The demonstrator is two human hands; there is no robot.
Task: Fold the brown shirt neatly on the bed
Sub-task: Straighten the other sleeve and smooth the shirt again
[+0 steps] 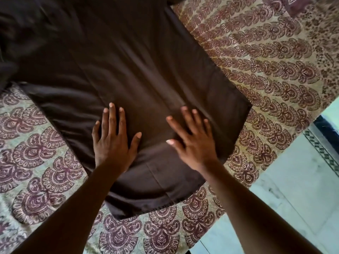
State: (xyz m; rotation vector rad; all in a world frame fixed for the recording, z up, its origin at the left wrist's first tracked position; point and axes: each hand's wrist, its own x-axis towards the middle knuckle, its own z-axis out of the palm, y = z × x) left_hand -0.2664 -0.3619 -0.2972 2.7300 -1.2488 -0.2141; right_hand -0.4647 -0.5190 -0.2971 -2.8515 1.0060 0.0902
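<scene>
The brown shirt (139, 74), smooth and softly creased, lay spread flat on the bed (266, 57), whose cover bore a maroon paisley print. Both hands, left (112, 142) and right (194, 142), rested on it, fingers straight and spread, gripping nothing.

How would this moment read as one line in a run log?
step: smoothing | left hand: flat on brown shirt | right hand: flat on shirt | bed cover: patterned

The brown shirt (128, 70) runs off the top and left edges, so collar and sleeves can't be made out. Right hand (194, 138) is a bit motion-blurred. The bed (266, 61) is cropped on every side, and both forearms leave the frame at the bottom.
</scene>
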